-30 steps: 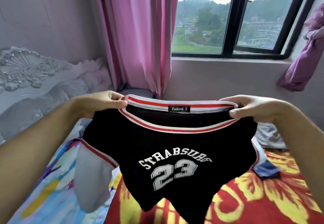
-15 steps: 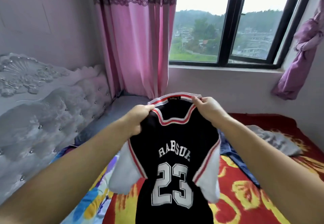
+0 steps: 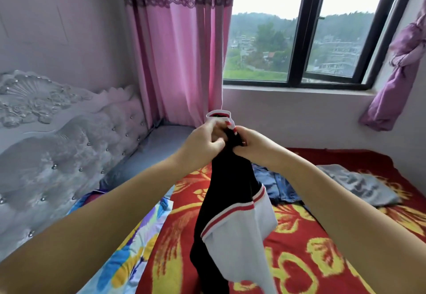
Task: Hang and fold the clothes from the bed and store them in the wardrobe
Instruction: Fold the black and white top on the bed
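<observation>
Left fingers (image 3: 216, 142): I see them curled and pinching the top of the black shirt (image 3: 230, 178), just under its collar.
Right fingers (image 3: 242, 149): curled too, gripping the same bunched fabric from the other side.
Left hand (image 3: 202, 142) and right hand (image 3: 253, 146): they are touching or almost touching, held out in front of me above the bed.
Collar (image 3: 219, 116): white with red stripes, sticking up above my left hand.
Shirt: it hangs folded lengthwise from both hands, and a white sleeve (image 3: 239, 236) with a red stripe faces right.
Bed (image 3: 311, 259): red and yellow blanket below the shirt.
Other clothes: jeans (image 3: 276, 185) and a grey garment (image 3: 359, 183) lie on the blanket to the right.
Behind: pink curtain (image 3: 179, 51) and window (image 3: 299, 40).
</observation>
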The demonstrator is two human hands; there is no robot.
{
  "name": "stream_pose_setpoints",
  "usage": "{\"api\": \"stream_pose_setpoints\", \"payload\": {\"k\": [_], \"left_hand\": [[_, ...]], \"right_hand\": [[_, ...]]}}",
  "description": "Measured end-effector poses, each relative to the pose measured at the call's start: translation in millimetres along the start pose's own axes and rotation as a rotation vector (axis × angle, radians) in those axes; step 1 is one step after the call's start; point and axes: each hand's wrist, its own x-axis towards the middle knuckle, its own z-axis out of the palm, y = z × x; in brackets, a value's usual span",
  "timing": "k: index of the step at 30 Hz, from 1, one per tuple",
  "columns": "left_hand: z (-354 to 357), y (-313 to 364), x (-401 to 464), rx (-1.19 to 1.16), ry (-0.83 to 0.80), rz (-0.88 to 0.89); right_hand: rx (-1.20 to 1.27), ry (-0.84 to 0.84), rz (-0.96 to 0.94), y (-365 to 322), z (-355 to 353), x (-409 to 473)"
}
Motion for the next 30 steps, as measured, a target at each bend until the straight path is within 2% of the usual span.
{"api": "stream_pose_setpoints", "payload": {"k": [1,2,3,4,7,9,13,16,20,24,27,30], "left_hand": [[0,-2,2,0.288,0.104,0.167],[-1,-3,5,0.516,0.13,0.299],[-5,-3,8,0.657,0.067,0.361],[-9,-2,13,0.693,-0.042,0.359],[-24,-8,29,0.447,-0.317,0.181],[-28,-14,33,0.278,-0.345,0.068],[-23,-30,32,0.121,-0.355,-0.027],[-31,-25,37,0.029,-0.409,-0.067],[-51,-10,50,0.108,-0.51,-0.069],[-77,-4,58,0.095,-0.502,-0.088],[-95,-4,61,0.178,-0.536,-0.117],[-115,-14,59,0.349,-0.549,-0.197]], "right_hand": [[0.001,-0.004,0.013,-1,-3,1],[0.005,-0.028,0.012,-1,-5,1],[0.001,-0.05,-0.003,-2,-6,2],[-0.014,-0.059,-0.026,-3,-6,1],[0.089,-0.053,-0.029,2,-4,-3],[0.216,-0.039,-0.002,10,-1,-9],[0.427,0.039,0.033,32,9,-25],[0.416,-0.037,0.087,53,20,-35],[0.182,-0.152,0.182,84,34,-47],[0.193,-0.199,0.361,116,54,-62],[0.289,-0.15,0.375,129,63,-64],[0.276,-0.122,0.346,135,54,-59]]}}
